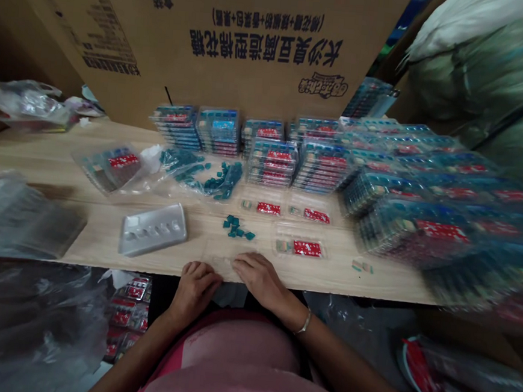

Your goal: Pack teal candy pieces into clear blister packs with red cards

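Although it barely shows against the wood, a clear plastic blister point(222, 264) lies flat at the near edge of the pale wood table point(94, 246), between both hands. Right hand point(259, 280): fingers extended and flat, tips on the blister's right part, no pinch visible. Left hand point(194, 293): loosely curled, knuckles up, fingertips at the blister's left side; can't tell if it grips anything. Metal bangle point(304, 322) on the right wrist.

Near edge runs just under both hands. A narrow band of wood separates the blister from the loose teal pieces point(235, 227), roughly ten in one small cluster. Silver plastic tray point(154, 230) is left of the left hand, near the edge, with a row of recesses.

Counts: 3 open blisters with red-labelled cards point(298, 247), 2 teal-and-tan bits point(362, 266) off to the right, 2 clear bags on the table, one holding teal pieces point(211, 177), one with a red label point(112, 167). About 6 stacks of packed blisters point(273, 164) mid-table; more to the right, too blurred to count. Upright printed carton point(255, 44) stands behind the table.
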Demonstrator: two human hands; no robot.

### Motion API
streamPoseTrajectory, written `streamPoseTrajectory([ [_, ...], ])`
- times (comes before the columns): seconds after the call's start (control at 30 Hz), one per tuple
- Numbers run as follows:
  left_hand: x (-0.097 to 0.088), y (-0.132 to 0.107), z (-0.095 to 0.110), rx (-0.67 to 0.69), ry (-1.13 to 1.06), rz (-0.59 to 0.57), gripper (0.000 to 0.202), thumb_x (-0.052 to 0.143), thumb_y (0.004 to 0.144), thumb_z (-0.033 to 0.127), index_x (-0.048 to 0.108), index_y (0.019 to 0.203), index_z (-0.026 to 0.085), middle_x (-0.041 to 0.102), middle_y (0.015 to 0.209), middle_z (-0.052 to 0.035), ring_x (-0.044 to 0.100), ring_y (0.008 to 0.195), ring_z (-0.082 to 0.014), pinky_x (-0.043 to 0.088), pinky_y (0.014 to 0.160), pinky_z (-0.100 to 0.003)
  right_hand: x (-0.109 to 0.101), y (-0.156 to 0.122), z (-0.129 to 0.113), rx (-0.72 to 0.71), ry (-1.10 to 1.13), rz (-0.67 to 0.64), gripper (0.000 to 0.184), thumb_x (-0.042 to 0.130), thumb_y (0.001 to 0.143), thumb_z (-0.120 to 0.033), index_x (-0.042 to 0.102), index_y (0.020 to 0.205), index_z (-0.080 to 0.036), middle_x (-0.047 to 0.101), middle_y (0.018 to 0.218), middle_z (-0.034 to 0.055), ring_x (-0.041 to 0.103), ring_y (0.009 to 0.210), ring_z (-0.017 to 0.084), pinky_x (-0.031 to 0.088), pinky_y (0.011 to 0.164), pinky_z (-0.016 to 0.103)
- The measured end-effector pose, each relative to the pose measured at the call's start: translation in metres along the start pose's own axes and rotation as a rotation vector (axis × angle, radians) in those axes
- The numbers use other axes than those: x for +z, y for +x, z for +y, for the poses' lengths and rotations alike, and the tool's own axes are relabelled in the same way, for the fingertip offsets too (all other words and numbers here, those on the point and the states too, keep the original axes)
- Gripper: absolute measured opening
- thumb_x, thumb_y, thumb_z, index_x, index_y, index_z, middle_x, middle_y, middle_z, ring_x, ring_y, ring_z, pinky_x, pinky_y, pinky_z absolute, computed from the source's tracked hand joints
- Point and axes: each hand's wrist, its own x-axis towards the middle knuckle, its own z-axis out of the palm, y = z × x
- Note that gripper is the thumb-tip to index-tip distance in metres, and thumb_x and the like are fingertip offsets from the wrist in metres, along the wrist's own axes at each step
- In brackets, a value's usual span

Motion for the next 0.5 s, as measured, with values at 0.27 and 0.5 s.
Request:
streamPoseTrajectory([
  [0.27, -0.009, 0.007, 0.014, -0.056, -0.048, 0.07, 0.008, 0.06, 0.083, 0.026, 0.067, 0.085, 0.022, 0.064, 0.083, -0.0037, 0.055, 0.082, -0.0191, 0.039, 0.077, -0.037, 0.008, -0.001, 0.021, 0.456, 0.648, 0.213, 0.02, 0.067, 0.075, -0.036, 0.068, 0.081, -0.017, 0.069, 0.074, 0.0032, 0.064, 0.064, 0.014, 0.051, 0.058, 0.026],
  [0.5, -0.005, 0.046, 0.042, -0.402, -0.792, 0.159, 0.018, 0.058, 0.08, 0.026, 0.065, 0.094, 0.018, 0.067, 0.083, -0.0036, 0.063, 0.073, -0.0143, 0.05, 0.066, -0.026, -0.004, 0.009, -0.008, 0.513, 0.874, 0.208, 0.017, 0.069, 0.071, -0.035, 0.068, 0.077, -0.018, 0.07, 0.074, 0.0016, 0.062, 0.065, 0.013, 0.051, 0.062, 0.025],
])
